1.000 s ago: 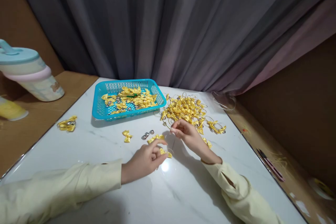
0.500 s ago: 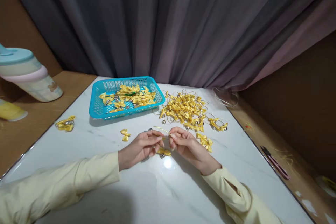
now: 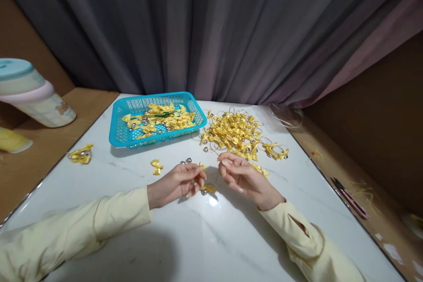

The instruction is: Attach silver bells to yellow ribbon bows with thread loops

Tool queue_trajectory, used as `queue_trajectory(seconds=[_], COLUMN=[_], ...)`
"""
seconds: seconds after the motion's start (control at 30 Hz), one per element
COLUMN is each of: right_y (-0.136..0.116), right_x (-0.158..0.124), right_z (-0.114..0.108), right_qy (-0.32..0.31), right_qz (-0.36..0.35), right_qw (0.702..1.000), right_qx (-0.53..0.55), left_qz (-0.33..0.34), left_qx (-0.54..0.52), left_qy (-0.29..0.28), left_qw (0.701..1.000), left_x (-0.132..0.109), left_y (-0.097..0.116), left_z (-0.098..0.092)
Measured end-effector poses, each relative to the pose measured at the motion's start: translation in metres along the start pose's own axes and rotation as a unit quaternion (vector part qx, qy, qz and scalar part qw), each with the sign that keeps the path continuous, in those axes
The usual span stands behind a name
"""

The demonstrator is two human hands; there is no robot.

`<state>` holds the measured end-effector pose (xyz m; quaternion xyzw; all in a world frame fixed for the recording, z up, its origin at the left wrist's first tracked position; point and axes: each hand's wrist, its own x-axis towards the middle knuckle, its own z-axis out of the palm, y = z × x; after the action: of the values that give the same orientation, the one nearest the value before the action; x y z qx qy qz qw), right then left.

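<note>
My left hand (image 3: 178, 181) rests on the white marble table (image 3: 205, 238), fingers pinched on a small yellow ribbon bow (image 3: 201, 167). My right hand (image 3: 243, 174) is just to its right, fingertips pinched on a thin gold thread that runs toward the bow. Under the two hands lies another yellow bow with a silver bell (image 3: 206, 189). A loose bow (image 3: 156, 167) and a few silver bells (image 3: 185, 161) lie left of my left hand.
A turquoise plastic basket (image 3: 123, 133) of yellow bows and bells stands at the back. A pile of finished bows on gold loops (image 3: 236, 134) lies beside it. A pastel tumbler (image 3: 36, 97) leans at far left; small scissors (image 3: 350, 198) lie at right.
Both hands came together over the bow on the table, then the right hand drew slightly away to the right. The view shifted a little.
</note>
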<state>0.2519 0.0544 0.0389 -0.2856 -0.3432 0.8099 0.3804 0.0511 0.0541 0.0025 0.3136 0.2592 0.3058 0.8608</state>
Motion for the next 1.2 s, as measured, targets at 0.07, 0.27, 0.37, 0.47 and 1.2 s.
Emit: queue_trajectory(seconds=[0.07, 0.27, 0.37, 0.47, 1.2], right_y=[-0.004, -0.018, -0.020, -0.016, 0.006], right_x=[-0.002, -0.004, -0.002, 0.000, 0.004], right_z=[0.000, 0.001, 0.000, 0.000, 0.004], right_qy=[0.003, -0.017, -0.048, -0.078, -0.164], right_qz=[-0.006, -0.006, 0.046, 0.093, 0.139], right_qw=[1.000, 0.999, 0.996, 0.991, 0.976], right_qx=[-0.010, -0.048, -0.068, -0.056, 0.020], left_qz=[0.012, 0.030, 0.029, 0.009, -0.074], left_qx=[0.000, 0.009, 0.001, 0.008, 0.195], left_qy=[-0.009, -0.014, -0.027, -0.059, -0.142], left_qw=[1.000, 0.999, 0.999, 0.998, 0.968], left_x=[0.000, 0.002, 0.002, 0.000, -0.004], left_y=[0.000, 0.005, 0.008, 0.007, 0.005], left_z=[0.000, -0.001, -0.002, -0.003, -0.005])
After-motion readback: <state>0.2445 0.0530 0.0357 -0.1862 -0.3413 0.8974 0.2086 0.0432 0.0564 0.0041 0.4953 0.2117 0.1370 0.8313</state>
